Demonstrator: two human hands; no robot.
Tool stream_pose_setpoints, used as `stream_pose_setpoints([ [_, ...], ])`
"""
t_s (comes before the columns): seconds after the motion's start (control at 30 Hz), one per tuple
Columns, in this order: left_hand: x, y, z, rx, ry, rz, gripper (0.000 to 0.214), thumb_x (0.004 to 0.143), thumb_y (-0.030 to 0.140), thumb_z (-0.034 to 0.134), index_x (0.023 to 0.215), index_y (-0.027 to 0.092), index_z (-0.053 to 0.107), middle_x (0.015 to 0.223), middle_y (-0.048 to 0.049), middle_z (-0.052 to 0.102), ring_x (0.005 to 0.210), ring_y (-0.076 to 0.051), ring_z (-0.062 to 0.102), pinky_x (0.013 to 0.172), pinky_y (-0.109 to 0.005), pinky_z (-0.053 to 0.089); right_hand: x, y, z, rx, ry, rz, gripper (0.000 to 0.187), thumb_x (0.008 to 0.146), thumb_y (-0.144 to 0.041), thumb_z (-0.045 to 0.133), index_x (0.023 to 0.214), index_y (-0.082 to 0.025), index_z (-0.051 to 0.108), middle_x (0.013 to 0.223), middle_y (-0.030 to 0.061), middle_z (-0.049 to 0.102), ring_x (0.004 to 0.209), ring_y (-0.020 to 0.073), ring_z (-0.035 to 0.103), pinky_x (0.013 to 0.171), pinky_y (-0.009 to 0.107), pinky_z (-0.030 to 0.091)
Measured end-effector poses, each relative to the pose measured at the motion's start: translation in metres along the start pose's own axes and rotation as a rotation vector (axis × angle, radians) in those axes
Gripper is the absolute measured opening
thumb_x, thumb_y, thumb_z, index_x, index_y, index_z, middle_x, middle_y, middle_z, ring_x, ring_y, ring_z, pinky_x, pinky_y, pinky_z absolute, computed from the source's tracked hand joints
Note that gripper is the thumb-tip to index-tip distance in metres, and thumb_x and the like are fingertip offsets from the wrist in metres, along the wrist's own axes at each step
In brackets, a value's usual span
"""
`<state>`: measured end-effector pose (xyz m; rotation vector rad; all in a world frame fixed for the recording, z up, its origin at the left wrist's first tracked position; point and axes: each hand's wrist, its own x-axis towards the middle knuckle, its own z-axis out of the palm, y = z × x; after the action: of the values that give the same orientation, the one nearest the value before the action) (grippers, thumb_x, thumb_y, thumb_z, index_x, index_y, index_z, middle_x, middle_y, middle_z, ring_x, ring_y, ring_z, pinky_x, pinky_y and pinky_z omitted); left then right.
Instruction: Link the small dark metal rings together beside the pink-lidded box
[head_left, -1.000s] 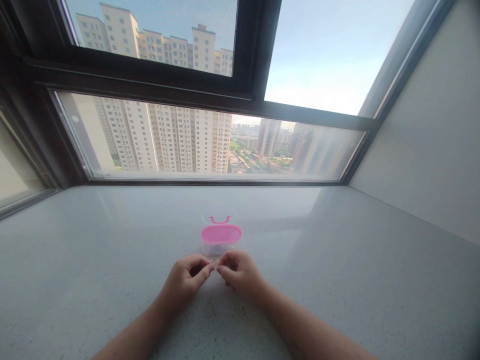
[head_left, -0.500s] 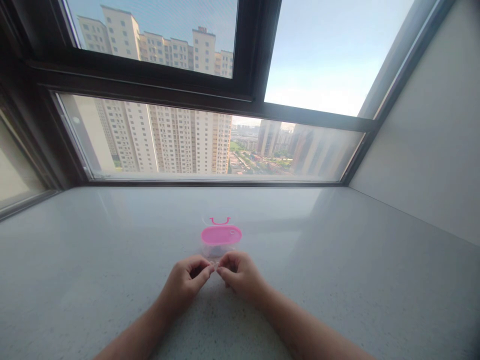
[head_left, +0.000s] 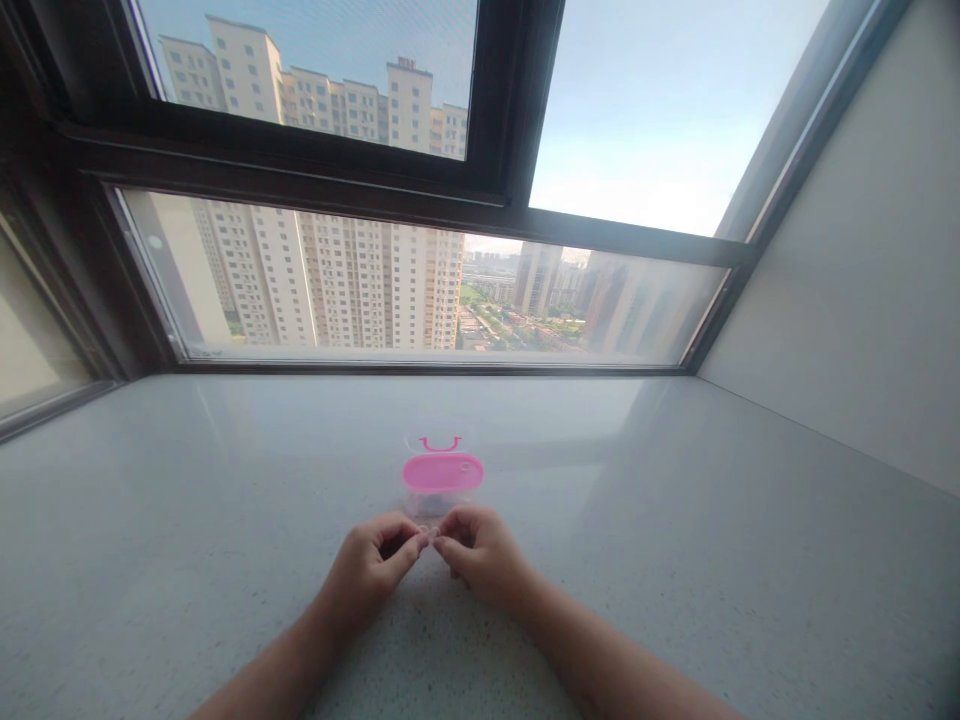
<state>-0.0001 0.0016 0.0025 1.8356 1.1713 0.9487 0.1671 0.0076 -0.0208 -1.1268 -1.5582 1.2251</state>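
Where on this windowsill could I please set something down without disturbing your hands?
Bare sill stretches left of the left hand to the window frame, and right of the right hand to the wall. It is crowded only at centre, where both hands meet just before the pink-lidded box.

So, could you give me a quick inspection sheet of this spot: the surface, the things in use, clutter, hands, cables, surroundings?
Surface: pale speckled stone ledge, smooth and slightly glossy.
Job's things: small clear box with a pink lid, lid on, just beyond the hands; pink U-shaped piece right behind it.
Clutter: nothing seen.
Grippers: left hand and right hand, bare, each thumb and forefinger pinched, tips meeting in front of the box; what they pinch is too small to tell.
Cables: nothing seen.
Surroundings: dark-framed window with tower blocks outside; plain wall on the right.
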Motion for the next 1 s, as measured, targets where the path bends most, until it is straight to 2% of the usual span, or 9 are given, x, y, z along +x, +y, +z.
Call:
stream_pose_setpoints([
  [1.0,-0.0007,-0.0014,0.0002,0.002,0.002,0.007,0.024,0.078,0.032,0.053,0.065,0.014,0.064,0.060,-0.0007,0.059,0.061,-0.016,0.051,0.057,-0.022,0.039,-0.0015,-0.0072,0.0007,0.022,0.018,0.020,0.005,0.068,-0.018,0.056,0.068,-0.013,0.056,0.047,-0.0051,0.048,0.037,0.0064,0.043,0.037,0.016,0.031],
])
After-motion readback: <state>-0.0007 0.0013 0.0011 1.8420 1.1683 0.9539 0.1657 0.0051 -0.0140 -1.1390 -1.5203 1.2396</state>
